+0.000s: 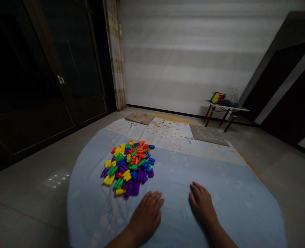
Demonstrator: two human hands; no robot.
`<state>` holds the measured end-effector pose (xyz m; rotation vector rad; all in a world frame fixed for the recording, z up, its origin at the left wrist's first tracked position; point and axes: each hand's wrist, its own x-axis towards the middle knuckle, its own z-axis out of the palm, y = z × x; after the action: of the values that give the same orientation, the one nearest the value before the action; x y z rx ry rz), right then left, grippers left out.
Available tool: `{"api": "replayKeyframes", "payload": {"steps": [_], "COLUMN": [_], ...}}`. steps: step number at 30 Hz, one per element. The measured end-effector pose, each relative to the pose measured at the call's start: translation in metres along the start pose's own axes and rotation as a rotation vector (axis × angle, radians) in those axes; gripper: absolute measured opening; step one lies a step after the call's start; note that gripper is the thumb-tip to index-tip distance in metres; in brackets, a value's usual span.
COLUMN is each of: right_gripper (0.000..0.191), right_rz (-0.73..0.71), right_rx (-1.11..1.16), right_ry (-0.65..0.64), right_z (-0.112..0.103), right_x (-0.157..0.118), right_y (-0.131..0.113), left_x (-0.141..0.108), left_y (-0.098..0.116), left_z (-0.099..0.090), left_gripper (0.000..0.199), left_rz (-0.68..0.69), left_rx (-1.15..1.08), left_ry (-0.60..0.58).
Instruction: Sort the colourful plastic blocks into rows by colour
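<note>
My left hand (147, 214) lies palm down on the blue cloth, fingers stretched forward, holding nothing. Just beyond it and to its left is a loose pile of plastic building pieces (131, 167) in purple, yellow, green, blue, orange and red. The fingertips are near the purple pieces (134, 188) but apart from them. To the right, my right hand (202, 201) rests on the same cloth, its fingers loosely extended and slightly bent, with nothing seen in it. Bare cloth separates the two hands.
A light blue cloth (173, 172) covers the rounded table, with a white floral cloth (171, 136) at its far side. Two flat boards lie there, a brown one (140, 118) and a grey one (209, 134). By the wall, a small folding table (226, 105) bears a colourful bag (217, 97).
</note>
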<state>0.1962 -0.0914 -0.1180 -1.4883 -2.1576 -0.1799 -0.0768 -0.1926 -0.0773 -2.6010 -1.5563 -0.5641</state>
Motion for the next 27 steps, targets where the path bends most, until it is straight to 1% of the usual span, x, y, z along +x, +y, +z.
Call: {"api": "replayKeyframes", "payload": {"steps": [8, 13, 15, 17, 19, 20, 22, 23, 26, 27], "right_gripper": [0.036, 0.037, 0.037, 0.036, 0.036, 0.036, 0.036, 0.036, 0.035, 0.034], "right_rz": [0.004, -0.012, -0.019, -0.027, -0.037, -0.043, -0.05, -0.053, -0.055, -0.057], "right_rx": [-0.004, -0.003, -0.001, 0.001, 0.004, 0.004, 0.001, -0.002, -0.012, -0.014], "right_ry": [-0.027, -0.029, -0.017, -0.007, 0.002, 0.006, 0.011, 0.011, 0.015, 0.019], "right_z": [-0.001, 0.001, 0.003, 0.004, 0.006, 0.007, 0.009, 0.01, 0.014, 0.015], "right_x": [0.001, 0.001, 0.0, 0.0, -0.001, -0.001, -0.001, -0.001, -0.001, 0.0], "right_y": [0.001, 0.002, 0.003, 0.004, 0.006, 0.007, 0.008, 0.009, 0.012, 0.012], "left_x": [-0.002, -0.003, -0.003, -0.003, 0.0, 0.003, 0.012, 0.018, 0.036, 0.041], "left_y": [0.0, -0.001, 0.0, -0.003, -0.011, -0.018, -0.041, -0.055, -0.108, -0.127], "left_z": [0.001, -0.001, -0.003, -0.006, -0.012, -0.017, -0.032, -0.042, -0.071, -0.078], "left_gripper": [0.05, 0.051, 0.048, 0.04, 0.034, 0.033, 0.033, 0.032, 0.037, 0.04], "left_rz": [-0.007, 0.014, 0.028, 0.042, 0.019, -0.018, -0.154, -0.261, -0.671, -0.735], "left_rx": [-0.009, -0.027, -0.041, -0.074, -0.118, -0.138, -0.165, -0.172, -0.158, -0.146], "left_ry": [0.01, 0.048, 0.067, 0.095, 0.129, 0.148, 0.188, 0.214, 0.256, 0.258]}}
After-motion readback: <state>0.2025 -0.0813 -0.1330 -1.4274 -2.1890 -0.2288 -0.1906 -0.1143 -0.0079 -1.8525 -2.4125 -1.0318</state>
